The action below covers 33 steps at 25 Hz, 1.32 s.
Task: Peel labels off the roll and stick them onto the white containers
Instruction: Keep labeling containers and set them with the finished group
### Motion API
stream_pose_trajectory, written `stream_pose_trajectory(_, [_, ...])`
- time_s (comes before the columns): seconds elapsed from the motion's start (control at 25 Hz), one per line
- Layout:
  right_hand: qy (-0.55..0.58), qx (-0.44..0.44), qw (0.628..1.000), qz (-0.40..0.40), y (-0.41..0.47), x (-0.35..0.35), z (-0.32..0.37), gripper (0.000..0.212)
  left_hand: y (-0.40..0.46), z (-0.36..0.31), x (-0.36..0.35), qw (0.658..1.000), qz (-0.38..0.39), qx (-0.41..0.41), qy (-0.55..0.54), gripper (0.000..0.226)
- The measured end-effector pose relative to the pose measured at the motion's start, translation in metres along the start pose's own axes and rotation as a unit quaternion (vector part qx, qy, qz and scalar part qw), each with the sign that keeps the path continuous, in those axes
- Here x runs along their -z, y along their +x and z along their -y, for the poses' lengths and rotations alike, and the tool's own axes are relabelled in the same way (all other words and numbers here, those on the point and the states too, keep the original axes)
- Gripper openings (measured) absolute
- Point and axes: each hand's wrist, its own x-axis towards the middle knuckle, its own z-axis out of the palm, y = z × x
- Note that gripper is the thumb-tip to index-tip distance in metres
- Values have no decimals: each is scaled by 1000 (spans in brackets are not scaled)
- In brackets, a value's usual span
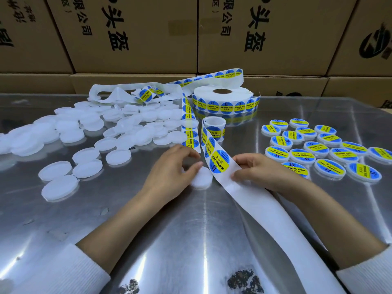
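Both hands are working mid-tabletop, forearms reaching in from the near edge, white ribbed sleeves at the wrists. Left hand [176, 166] is curling its fingers over a plain white container [202, 177], thumb and fingertips holding its rim. Right hand [256, 170] is pinching the bare white backing strip [265, 209] just below the next label [219, 161], a round blue sticker with a yellow band reading SOLDERING PASTE. The strip is running away from me in loose loops to the label roll [222, 100], which is lying flat at the far middle. Unlabelled containers [118, 128], flat round frosted-white discs, are lying in a heap at left. Labelled containers [322, 145] are sitting in loose rows at right, stickers up. The tabletop [169, 240] is shiny brushed metal. Brown cardboard boxes [135, 35] are stacked behind.
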Motion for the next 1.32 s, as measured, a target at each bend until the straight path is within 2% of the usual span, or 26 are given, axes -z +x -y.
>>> stream_pose_trajectory(0.12, [22, 29, 999, 29, 2, -5, -1, 24, -4, -14, -3, 999, 9, -52, -11, 28])
stream_pose_trajectory(0.24, [36, 67, 997, 13, 3, -11, -4, 14, -8, -21, -5, 998, 20, -57, 11, 31])
stream_pose_trajectory(0.44, [6, 107, 994, -6, 6, -14, -5, 13, -9, -26, -3, 1000, 11, -23, 5, 15])
stream_pose_trajectory(0.8, [-36, 123, 992, -17, 8, -14, -6, 29, -10, -28, -6, 988, 19, 83, -129, 9])
stream_pose_trajectory(0.92, [-54, 120, 991, -33, 8, -13, -7, 23, -10, -29, -6, 979, 20, 112, -167, 4])
stream_pose_trajectory(1.04, [-92, 97, 988, -75, 8, -9, -9, 19, -7, -28, -2, 976, -21, 109, -187, 12])
stream_pose_trajectory(1.2, [-135, 40, 986, -90, 6, 1, -8, 20, 2, -23, 11, 953, -118, 107, -259, 16])
stream_pose_trajectory(1.32, [-100, 11, 990, -103, 5, 2, -5, 13, 5, -21, 16, 941, -155, 96, -286, 10])
